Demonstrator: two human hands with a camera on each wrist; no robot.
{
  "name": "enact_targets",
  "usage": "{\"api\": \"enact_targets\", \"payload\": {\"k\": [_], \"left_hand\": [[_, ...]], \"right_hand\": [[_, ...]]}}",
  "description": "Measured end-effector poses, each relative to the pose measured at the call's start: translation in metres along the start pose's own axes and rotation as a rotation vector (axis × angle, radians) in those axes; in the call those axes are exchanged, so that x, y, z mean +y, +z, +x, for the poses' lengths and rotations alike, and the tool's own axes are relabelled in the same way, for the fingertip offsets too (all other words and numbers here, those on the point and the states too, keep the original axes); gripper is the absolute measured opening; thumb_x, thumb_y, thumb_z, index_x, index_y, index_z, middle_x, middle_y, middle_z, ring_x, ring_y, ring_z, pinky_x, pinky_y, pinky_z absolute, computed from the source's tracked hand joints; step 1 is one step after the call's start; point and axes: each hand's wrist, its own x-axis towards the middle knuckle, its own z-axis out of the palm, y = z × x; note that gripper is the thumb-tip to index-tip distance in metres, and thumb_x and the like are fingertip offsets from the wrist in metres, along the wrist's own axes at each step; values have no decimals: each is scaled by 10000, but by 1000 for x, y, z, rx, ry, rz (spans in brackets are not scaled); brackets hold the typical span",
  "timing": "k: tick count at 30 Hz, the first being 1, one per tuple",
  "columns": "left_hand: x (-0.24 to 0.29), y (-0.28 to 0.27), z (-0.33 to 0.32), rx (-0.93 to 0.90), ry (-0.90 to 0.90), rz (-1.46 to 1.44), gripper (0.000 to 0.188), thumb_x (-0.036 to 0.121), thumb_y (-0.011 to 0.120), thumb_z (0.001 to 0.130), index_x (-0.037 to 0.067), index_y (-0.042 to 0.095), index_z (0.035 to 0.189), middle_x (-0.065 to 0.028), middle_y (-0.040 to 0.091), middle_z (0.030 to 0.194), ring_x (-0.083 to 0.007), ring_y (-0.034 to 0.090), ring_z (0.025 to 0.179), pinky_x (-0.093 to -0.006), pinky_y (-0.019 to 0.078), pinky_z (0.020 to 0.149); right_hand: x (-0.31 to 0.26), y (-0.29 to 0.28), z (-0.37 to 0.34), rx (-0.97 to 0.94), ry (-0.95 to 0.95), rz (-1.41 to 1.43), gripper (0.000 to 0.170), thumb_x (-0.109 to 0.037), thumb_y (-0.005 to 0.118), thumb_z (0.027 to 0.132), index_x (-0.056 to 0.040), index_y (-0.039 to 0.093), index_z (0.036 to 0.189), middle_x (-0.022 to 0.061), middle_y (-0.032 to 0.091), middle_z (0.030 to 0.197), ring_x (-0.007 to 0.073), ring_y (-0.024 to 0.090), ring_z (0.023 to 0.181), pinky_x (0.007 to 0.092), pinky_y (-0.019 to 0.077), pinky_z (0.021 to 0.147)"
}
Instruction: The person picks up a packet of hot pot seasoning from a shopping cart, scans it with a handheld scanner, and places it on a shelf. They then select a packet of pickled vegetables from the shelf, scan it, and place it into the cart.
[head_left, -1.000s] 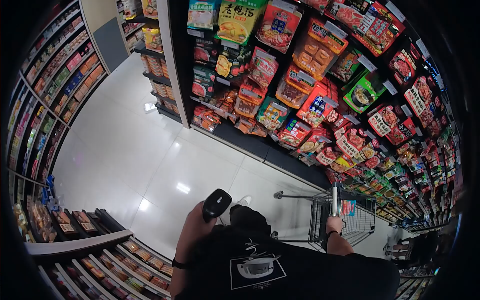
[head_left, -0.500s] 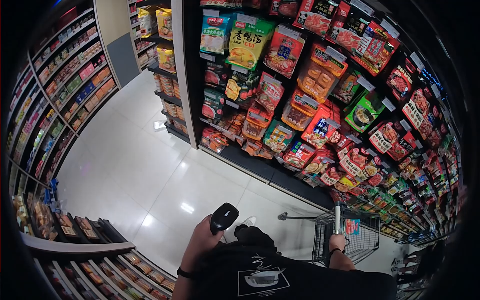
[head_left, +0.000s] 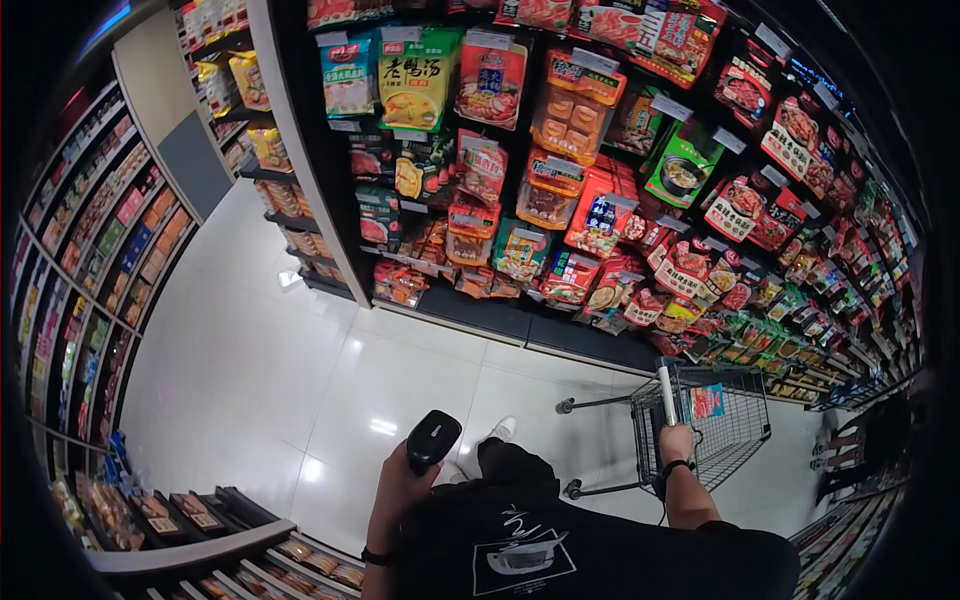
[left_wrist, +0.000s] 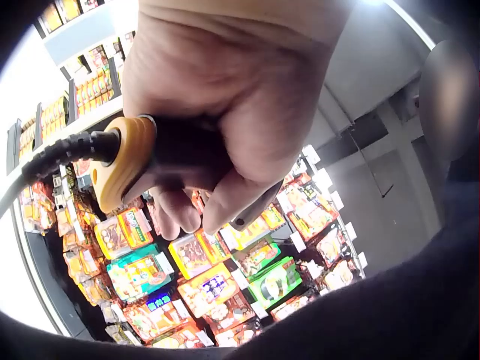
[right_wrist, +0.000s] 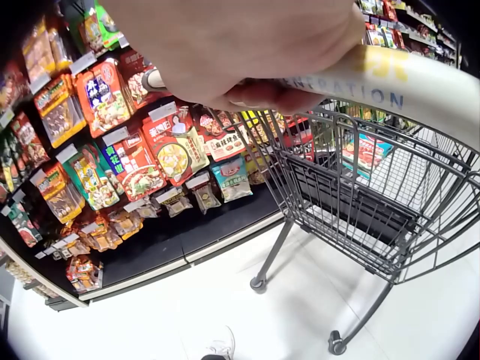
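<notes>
My left hand (head_left: pixel 398 492) grips a handheld barcode scanner (head_left: pixel 434 440), its rounded black head pointing up and away from my body. In the left wrist view the fingers wrap round the scanner's dark handle, and its yellow base (left_wrist: pixel 127 165) leads into a black cable (left_wrist: pixel 56 154). On the right, my right hand (head_left: pixel 677 446) holds the pale handle (head_left: pixel 667 392) of a wire shopping cart (head_left: pixel 740 455). The right wrist view shows the fingers curled round that handle (right_wrist: pixel 439 79), which bears printed letters. A red and blue packet (right_wrist: pixel 367 152) lies in the cart basket.
A tall rack of hanging food packets (head_left: pixel 600 215) runs along the aisle ahead, close beside the cart. Stocked shelves (head_left: pixel 95 230) stand at the left and a low display (head_left: pixel 190 545) at the lower left. Other people (head_left: pixel 850 450) are at the far right. Pale tiled floor (head_left: pixel 250 370) lies between.
The head view has shifted, so the rack first slid right and down, then left. More of the cart's wheeled legs shows below its handle. Both hands keep their hold.
</notes>
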Motion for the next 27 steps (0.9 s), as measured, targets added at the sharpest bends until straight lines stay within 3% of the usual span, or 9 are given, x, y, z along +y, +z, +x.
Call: {"api": "enact_targets", "payload": {"k": [1, 8, 15, 16, 19, 27], "left_hand": [[1, 0, 1, -60, -62, 26, 431, 125, 863, 907, -5, 709, 1288, -159, 808, 1091, -262, 791, 1030, -386, 605, 905], [17, 16, 14, -156, -20, -2, 441, 101, 865, 915, -18, 693, 1303, -173, 802, 1120, -267, 789, 1042, -384, 608, 921], [27, 18, 12, -168, 32, 46, 452, 92, 864, 916, -28, 682, 1312, -197, 799, 1142, -311, 792, 1062, -404, 613, 929], [25, 17, 13, -169, 33, 45, 454, 92, 865, 915, -30, 681, 1312, -199, 799, 1142, -316, 792, 1063, -406, 613, 930], [16, 18, 13, -112, 119, 41, 376, 126, 870, 931, 24, 710, 1255, -77, 760, 914, -167, 717, 796, -353, 579, 733], [14, 12, 13, -129, 88, 44, 342, 130, 866, 930, 17, 721, 1219, -81, 760, 890, -167, 719, 790, -348, 574, 729]], "right_hand": [[5, 4, -2, 2, -4, -15, 343, -290, 668, 943, -10, 818, 1072, 283, 793, 1069, 478, 770, 1049, 570, 615, 944], [1, 17, -12, 37, -21, -38, 325, -331, 753, 944, -23, 783, 1043, 256, 801, 1014, 453, 783, 1010, 562, 626, 909], [-10, 5, -44, -19, -46, -15, 346, -311, 713, 945, -6, 767, 1099, 264, 792, 1050, 470, 766, 1026, 575, 613, 936], [-10, 9, -46, 10, -67, -26, 327, -304, 765, 944, -2, 777, 1070, 275, 796, 1014, 465, 785, 984, 555, 637, 901], [-15, 9, -56, 7, -97, -63, 334, -306, 763, 949, -1, 778, 1084, 274, 797, 1011, 460, 788, 979, 547, 642, 895], [-29, 1, -75, -42, -101, -8, 353, -308, 736, 969, 10, 746, 1122, 292, 787, 1019, 476, 774, 990, 581, 623, 900]]}}
